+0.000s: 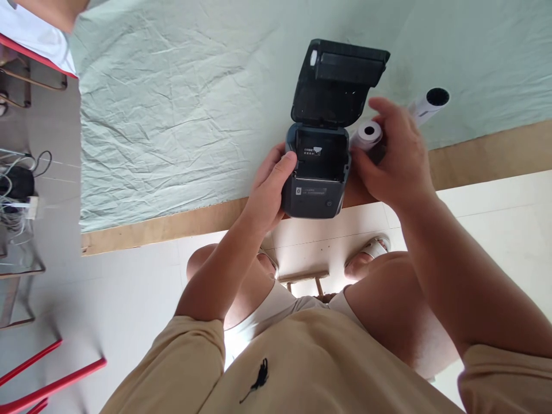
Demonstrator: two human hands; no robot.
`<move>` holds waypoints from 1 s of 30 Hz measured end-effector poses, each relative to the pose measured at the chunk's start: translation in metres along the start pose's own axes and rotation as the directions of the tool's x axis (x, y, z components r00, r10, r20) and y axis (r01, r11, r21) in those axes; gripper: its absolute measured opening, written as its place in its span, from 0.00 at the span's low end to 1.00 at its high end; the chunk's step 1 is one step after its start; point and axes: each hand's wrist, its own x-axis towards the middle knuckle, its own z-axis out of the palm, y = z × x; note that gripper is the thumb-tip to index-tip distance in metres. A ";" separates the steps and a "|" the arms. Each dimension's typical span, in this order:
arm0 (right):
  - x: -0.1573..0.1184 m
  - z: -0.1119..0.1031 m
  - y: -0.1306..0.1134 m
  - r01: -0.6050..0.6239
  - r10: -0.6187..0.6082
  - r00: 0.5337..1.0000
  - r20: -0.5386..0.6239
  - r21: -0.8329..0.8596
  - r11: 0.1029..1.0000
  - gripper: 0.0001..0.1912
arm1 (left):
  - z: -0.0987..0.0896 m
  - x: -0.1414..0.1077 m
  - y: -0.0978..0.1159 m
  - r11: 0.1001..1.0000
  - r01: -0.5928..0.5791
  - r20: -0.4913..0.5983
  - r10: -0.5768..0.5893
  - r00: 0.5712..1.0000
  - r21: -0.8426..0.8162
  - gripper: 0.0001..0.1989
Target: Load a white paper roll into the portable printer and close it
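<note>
My left hand (272,187) grips a dark label printer (314,200) by its left side, thumb on the upper edge. The printer's lid (332,86) is swung up, and its bay (321,155) shows a small white sticker and no roll inside. Just right of the printer, a small white paper roll (367,135) with a dark core hole sits between the thumb and curled fingers of my right hand (397,152). Behind that hand, a longer white roll (431,105) with a wide dark opening lies on the cloth, partly hidden by the fingers.
A wrinkled pale green cloth (172,126) covers the table, with its wooden edge (172,230) showing in front. Another person's arm (52,11) reaches in at the top left. Tangled cables (15,201) and red bars (56,382) are at the left, off the table.
</note>
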 end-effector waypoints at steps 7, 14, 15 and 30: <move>0.002 -0.002 -0.014 -0.012 0.015 0.996 0.084 -0.042 0.999 0.34 | -0.001 0.001 0.000 1.000 -0.008 0.004 0.009 1.000 -0.014 0.15; 0.001 -0.013 -0.028 -0.004 0.038 0.972 -0.232 0.146 0.989 0.32 | 0.005 -0.001 0.003 1.000 0.026 -0.035 -0.026 0.999 0.001 0.16; -0.001 -0.015 -0.035 0.011 0.022 0.967 -0.254 0.128 0.992 0.28 | 0.005 -0.002 0.004 1.000 0.025 -0.034 -0.025 0.999 0.007 0.17; 0.001 0.002 -0.058 0.471 -0.445 0.878 -0.178 0.160 0.867 0.08 | -0.009 0.006 -0.004 0.996 -0.088 0.160 0.087 0.983 0.001 0.31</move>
